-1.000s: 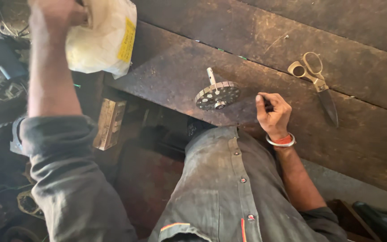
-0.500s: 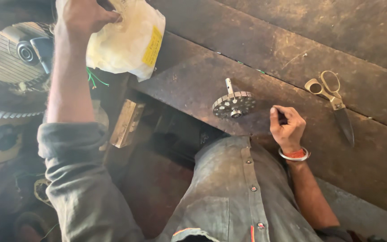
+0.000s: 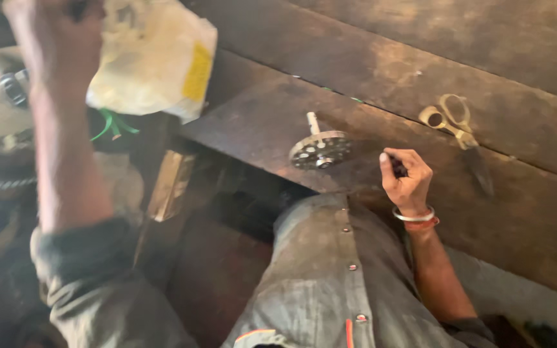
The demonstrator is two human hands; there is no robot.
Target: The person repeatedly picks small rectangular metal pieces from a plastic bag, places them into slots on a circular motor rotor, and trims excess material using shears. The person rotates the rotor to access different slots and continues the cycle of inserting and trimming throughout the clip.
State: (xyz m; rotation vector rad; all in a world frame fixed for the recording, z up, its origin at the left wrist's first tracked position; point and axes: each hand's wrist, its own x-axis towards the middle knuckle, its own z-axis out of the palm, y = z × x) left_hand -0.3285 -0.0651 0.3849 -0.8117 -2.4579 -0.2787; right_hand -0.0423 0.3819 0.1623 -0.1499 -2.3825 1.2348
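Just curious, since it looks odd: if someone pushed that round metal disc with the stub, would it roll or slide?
The disc lies flat on the dark bench, so it would probably slide, not roll. It looks like solid metal, so likely heavy and stiff. Its stub might make it wobble.

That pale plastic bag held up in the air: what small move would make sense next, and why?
Probably lower the bag onto the dark wooden bench. The left hand holds it raised, clear of any surface, while the right hand rests closed on a small dark object beside the perforated metal disc. Bare bench lies just below the bag.
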